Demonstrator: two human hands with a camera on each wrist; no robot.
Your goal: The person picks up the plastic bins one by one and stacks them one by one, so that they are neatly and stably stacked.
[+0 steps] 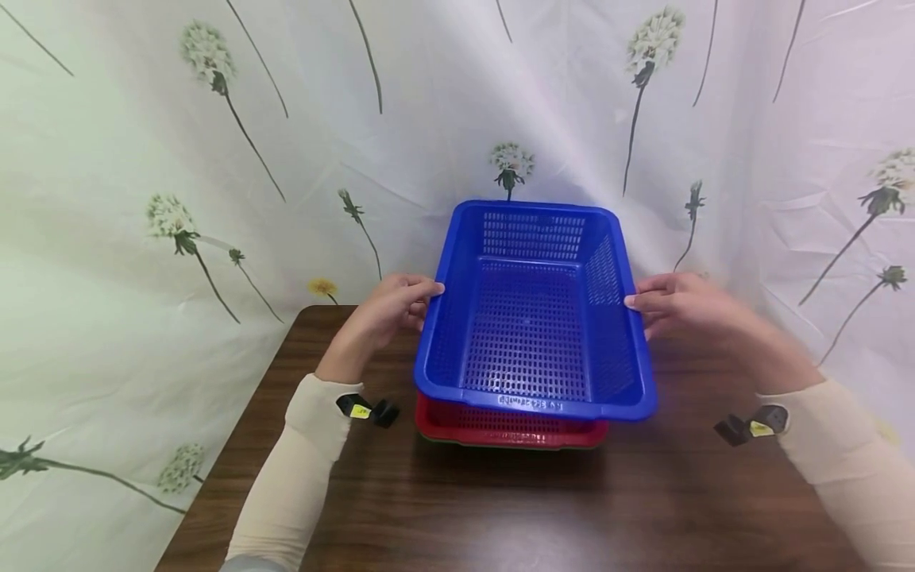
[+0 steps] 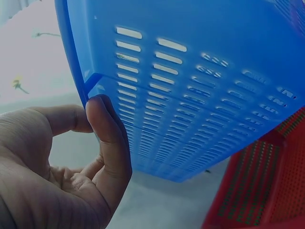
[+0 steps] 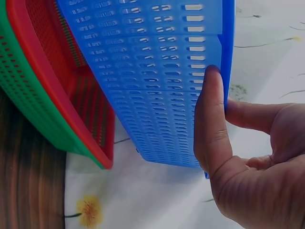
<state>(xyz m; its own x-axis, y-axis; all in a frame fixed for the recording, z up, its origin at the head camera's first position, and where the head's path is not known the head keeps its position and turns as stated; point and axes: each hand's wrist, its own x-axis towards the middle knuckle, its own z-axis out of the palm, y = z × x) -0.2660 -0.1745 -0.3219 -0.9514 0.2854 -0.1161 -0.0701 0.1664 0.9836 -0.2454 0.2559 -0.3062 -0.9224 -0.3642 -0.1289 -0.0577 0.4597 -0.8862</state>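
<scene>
A blue plastic basket [image 1: 529, 318] with slotted walls and floor is held up by its two side rims. My left hand [image 1: 395, 306] pinches the left rim, thumb on top and fingers underneath. On the opposite rim my right hand [image 1: 679, 302] does the same. Below the blue basket sits a red basket [image 1: 511, 429], mostly hidden in the head view. The red one is nested in a green basket [image 3: 35, 95], whose outer wall shows in the right wrist view. In both wrist views the blue basket is raised apart from the red one.
A dark wooden table [image 1: 500, 508] bears the nested red and green baskets. Behind it hangs a pale curtain [image 1: 429, 119] printed with dandelions, close to the table's far edge. Small black devices [image 1: 368, 409] are strapped to both wrists.
</scene>
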